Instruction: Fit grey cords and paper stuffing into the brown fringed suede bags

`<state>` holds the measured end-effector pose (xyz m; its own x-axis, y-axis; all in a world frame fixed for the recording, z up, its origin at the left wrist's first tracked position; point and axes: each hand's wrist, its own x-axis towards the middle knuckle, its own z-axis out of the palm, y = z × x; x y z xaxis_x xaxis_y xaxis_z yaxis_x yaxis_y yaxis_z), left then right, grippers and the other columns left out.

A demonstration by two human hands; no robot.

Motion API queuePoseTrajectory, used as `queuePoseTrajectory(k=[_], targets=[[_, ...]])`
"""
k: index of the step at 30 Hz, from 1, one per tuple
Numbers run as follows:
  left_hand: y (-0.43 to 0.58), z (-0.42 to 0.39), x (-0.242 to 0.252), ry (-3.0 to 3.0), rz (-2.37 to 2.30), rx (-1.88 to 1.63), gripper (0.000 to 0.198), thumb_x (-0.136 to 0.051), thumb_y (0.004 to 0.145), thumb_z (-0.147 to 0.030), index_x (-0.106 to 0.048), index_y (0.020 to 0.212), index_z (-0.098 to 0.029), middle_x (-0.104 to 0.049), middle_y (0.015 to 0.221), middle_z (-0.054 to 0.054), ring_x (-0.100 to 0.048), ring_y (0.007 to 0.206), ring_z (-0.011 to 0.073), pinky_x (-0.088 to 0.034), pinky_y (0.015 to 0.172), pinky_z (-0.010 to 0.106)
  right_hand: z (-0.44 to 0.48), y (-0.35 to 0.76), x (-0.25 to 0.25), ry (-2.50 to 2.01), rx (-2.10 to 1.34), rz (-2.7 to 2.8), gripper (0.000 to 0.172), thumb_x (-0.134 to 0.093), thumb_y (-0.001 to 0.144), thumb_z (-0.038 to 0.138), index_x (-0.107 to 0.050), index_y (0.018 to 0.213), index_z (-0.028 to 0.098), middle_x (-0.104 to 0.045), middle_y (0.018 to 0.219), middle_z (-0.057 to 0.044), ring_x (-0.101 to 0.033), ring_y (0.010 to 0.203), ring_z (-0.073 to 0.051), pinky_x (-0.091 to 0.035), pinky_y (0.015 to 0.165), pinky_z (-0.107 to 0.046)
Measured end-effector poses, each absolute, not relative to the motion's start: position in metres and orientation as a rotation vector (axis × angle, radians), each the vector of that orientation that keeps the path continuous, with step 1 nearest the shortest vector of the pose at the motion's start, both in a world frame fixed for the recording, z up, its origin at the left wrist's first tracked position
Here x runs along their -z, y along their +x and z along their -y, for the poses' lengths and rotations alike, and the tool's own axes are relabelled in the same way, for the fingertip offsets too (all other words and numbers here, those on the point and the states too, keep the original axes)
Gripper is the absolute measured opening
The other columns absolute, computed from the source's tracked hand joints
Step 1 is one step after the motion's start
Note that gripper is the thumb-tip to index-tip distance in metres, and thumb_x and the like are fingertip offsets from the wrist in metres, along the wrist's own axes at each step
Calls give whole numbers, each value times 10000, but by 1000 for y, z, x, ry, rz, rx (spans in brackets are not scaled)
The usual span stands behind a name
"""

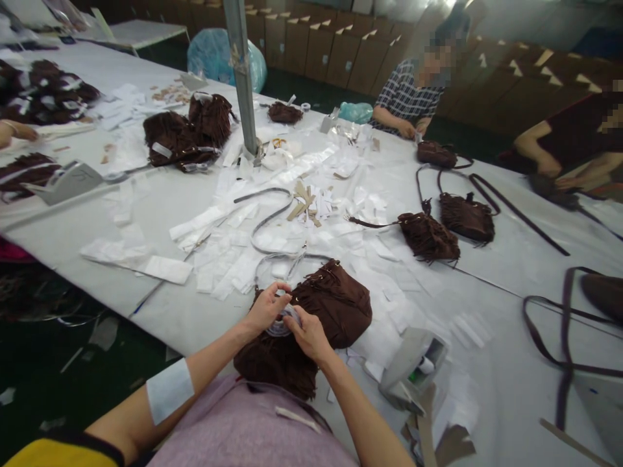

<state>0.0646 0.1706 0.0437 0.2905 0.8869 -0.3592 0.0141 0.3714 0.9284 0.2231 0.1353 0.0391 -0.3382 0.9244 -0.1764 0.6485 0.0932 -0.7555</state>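
Observation:
In front of me a dark brown fringed bag lies on the table, with another brown fringed piece close to my body. A strap that looks wrapped in clear film runs from the bag in a loop across the table. My right hand is closed on a pale, shiny ring-shaped coil, above the brown piece. Whether this is a tape roll or a coiled wrapped strap I cannot tell. At the coil's upper left, my left hand has its fingertips pinched together; what lies between them is too small to make out.
A grey tape dispenser stands to my right, another dispenser at the left. White paper scraps cover the middle. More brown bags lie rightward. A metal post rises from the table. Co-workers work opposite.

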Motion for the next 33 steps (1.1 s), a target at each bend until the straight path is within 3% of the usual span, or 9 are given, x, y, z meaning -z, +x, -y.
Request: queuePoseTrajectory(k=[5, 9, 13, 16, 19, 23, 29, 33], targets=[[51, -174, -52, 1162, -997, -515, 409, -496, 832, -534, -593, 918, -146, -561, 660, -11, -481, 562, 104, -365, 519, 201, -133, 235, -41, -1562, -1055, 2149, 309, -403, 930, 442, -599, 930, 204, -653, 734, -18, -597, 660, -157, -352, 594, -226], [23, -179, -67, 1318, -902, -221, 343, -569, 805, -496, -616, 749, -161, -526, 646, -22, -454, 589, 101, -334, 508, 188, -129, 237, -39, -1525, -1054, 2255, 305, -408, 928, 449, -592, 907, 206, -654, 754, -30, -611, 715, -175, -368, 634, -240], [15, -168, -72, 1018, -882, -17, 353, -576, 787, -555, -525, 855, -212, -362, 539, -92, -275, 391, 56, -165, 360, 184, -124, 234, -40, -1481, -1063, 2316, 304, -420, 923, 466, -587, 920, 211, -663, 804, -36, -617, 766, -179, -384, 676, -246], [21, -155, -68, 797, -843, -42, 376, -582, 780, -568, -450, 881, -231, -402, 570, -104, -215, 335, 26, -91, 332, 172, -121, 233, -40, -1483, -1068, 2324, 306, -415, 927, 458, -588, 915, 206, -660, 800, -38, -613, 765, -177, -380, 673, -245], [26, -146, -61, 693, -823, -153, 374, -583, 790, -550, -423, 859, -220, -502, 675, -76, -217, 307, -4, -70, 309, 160, -120, 235, -42, -1472, -1100, 2316, 305, -418, 926, 450, -596, 884, 206, -656, 772, -25, -607, 736, -163, -373, 648, -233], [27, -145, -58, 608, -811, -187, 356, -633, 771, -500, -441, 870, -217, -503, 643, -82, -209, 274, -7, -55, 281, 151, -124, 236, -44, -1419, -1156, 2290, 275, -439, 920, 441, -605, 972, 228, -660, 776, 7, -604, 708, -143, -368, 624, -212], [28, -143, -51, 466, -915, -80, 550, -483, 745, -707, -526, 755, -158, -474, 542, -61, -173, 247, 3, -45, 256, 171, -119, 232, -43, -1444, -1126, 2254, 377, -333, 955, 467, -623, 972, 227, -671, 806, -13, -608, 750, -150, -365, 662, -224], [25, -133, -43, 461, -902, 18, 455, -575, 738, -620, -530, 781, -169, -487, 551, -66, -177, 251, -1, -33, 257, 163, -102, 230, -40, -1533, -1076, 2246, 364, -397, 927, 498, -644, 970, 234, -668, 787, -31, -591, 762, -171, -368, 728, -262]])
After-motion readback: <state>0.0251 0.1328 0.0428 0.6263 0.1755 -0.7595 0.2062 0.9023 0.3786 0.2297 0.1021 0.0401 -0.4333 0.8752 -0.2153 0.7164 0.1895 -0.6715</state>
